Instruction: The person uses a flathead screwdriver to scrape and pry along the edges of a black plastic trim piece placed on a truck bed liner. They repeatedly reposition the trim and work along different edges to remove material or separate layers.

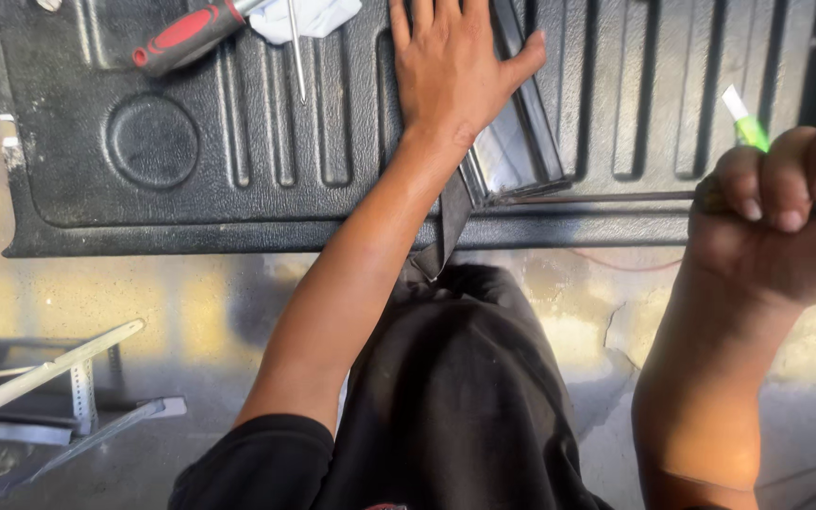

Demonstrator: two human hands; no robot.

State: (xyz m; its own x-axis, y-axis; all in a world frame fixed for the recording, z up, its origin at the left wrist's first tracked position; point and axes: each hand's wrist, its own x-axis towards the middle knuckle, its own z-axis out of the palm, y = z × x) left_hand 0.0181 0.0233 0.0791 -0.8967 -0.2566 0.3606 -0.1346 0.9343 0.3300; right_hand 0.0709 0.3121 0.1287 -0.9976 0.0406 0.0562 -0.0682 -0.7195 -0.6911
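Fingers of my left hand lay spread flat on a metal strip beneath my palm; my right hand gripped a thin rod reaching that strip. Screwdriver lay left.

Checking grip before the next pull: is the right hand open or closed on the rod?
Closed: right hand fingers curl around the thin rod.

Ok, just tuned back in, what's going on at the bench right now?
A person leans over a black ribbed plastic liner. The left hand lies flat, pressing a dark metal frame piece down on it. The right hand is fisted around a tool handle whose thin rod reaches the frame's lower corner. A red-handled screwdriver and a white cloth lie at the liner's far edge, untouched.
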